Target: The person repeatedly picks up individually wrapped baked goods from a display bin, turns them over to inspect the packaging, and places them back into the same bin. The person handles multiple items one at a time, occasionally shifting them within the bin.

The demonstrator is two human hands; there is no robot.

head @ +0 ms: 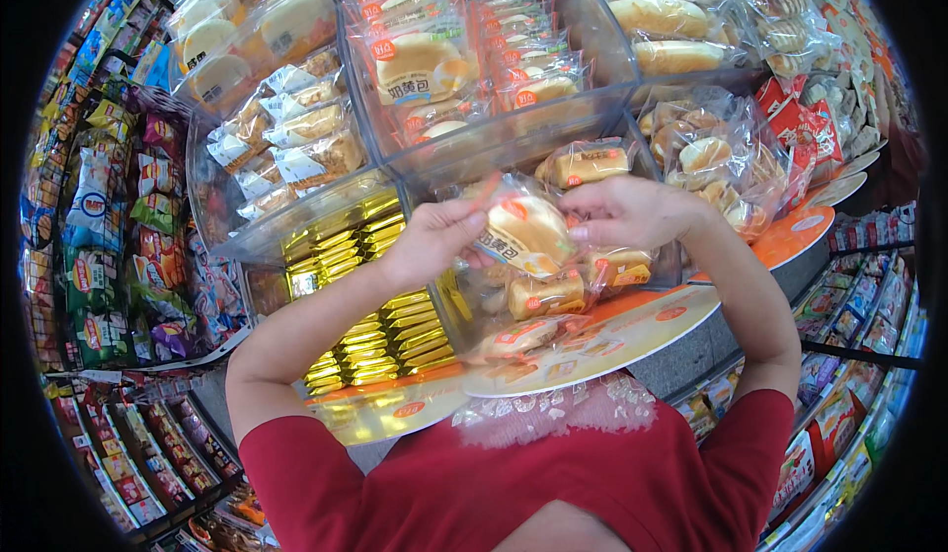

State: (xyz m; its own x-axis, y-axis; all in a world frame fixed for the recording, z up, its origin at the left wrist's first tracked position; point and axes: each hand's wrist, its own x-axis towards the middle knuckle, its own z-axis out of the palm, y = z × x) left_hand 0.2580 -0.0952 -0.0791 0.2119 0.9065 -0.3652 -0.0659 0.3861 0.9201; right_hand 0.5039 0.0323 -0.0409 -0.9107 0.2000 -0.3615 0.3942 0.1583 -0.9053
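Between both hands I hold a clear-wrapped bun (527,230) with a printed label. The fingers and thumb of my left hand (444,237) pinch the left edge of its wrapper. At the opposite edge, my right hand (629,211) grips the package with bent fingers. The bun is over a clear plastic compartment of wrapped bread. In that compartment, a wrapped bread loaf (546,294) is just below the bun, and another wrapped loaf (591,163) is above my right hand. A flat wrapped bun (518,339) lies near the compartment's front edge.
Clear dividers (511,122) separate the bins. Gold-wrapped snacks (381,322) fill the bin at left; packaged buns (422,70) stand in rows behind. A curved printed sign board (615,345) edges the front. Snack shelves (111,256) flank the left, more shelves (829,404) the right.
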